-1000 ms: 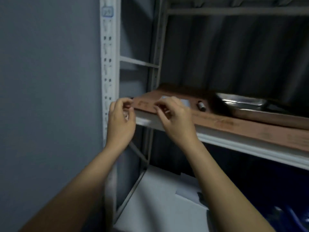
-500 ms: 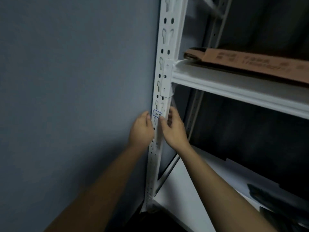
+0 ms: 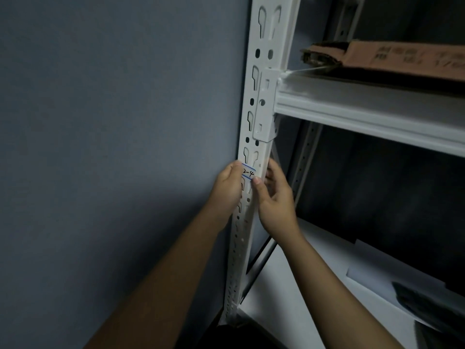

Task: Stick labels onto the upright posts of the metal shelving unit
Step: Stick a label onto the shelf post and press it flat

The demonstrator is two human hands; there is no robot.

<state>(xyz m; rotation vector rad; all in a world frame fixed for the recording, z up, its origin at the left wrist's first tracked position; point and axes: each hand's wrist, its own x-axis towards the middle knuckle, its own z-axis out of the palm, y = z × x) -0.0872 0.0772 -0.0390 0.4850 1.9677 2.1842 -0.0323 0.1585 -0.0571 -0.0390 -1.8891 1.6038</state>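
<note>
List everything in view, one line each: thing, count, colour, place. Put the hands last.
post: one, white, slotted, upright beside the wall, left of the shelves
label: one, white with blue lines and handwritten marks, on the post's front below the bracket
bracket: one, white, joining the beam to the post
beam: one, white, running right from the post
cardboard: one, brown, printed, lying on the upper shelf
lower shelf: one, white, bottom right
dark object: one, black, on the lower shelf; unclear what it is
wall: one, grey-blue, left
left hand: one, at the label's left edge
right hand: one, thumb at the label's lower right corner
</note>
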